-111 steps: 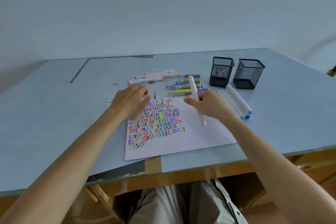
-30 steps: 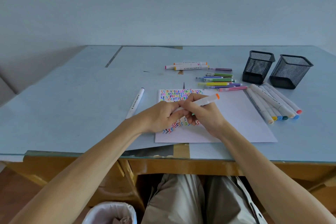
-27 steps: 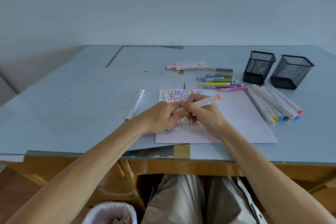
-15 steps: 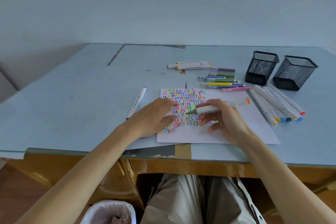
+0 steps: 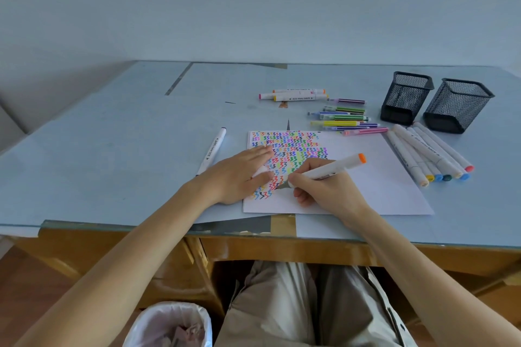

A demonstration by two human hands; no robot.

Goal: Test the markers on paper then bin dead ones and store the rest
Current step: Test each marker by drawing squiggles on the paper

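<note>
Head view. The right hand [image 5: 324, 191] holds a white twin-tip marker [image 5: 327, 170] in a writing grip, dark nib on the paper [image 5: 366, 177] at the lower edge of the coloured zigzags [image 5: 290, 155]. The left hand [image 5: 239, 175] lies flat, fingers straight, pinning the sheet, a small white piece, possibly the cap, under its fingers. Risks, as judged: a faint stroke beside dense marks may be misread; a lifted left hand would let the paper slide; the cap could roll off the counter [image 5: 112, 163] toward the waste bin [image 5: 169, 324]. Mesh pen holders [image 5: 406, 101] stand well apart.
</note>
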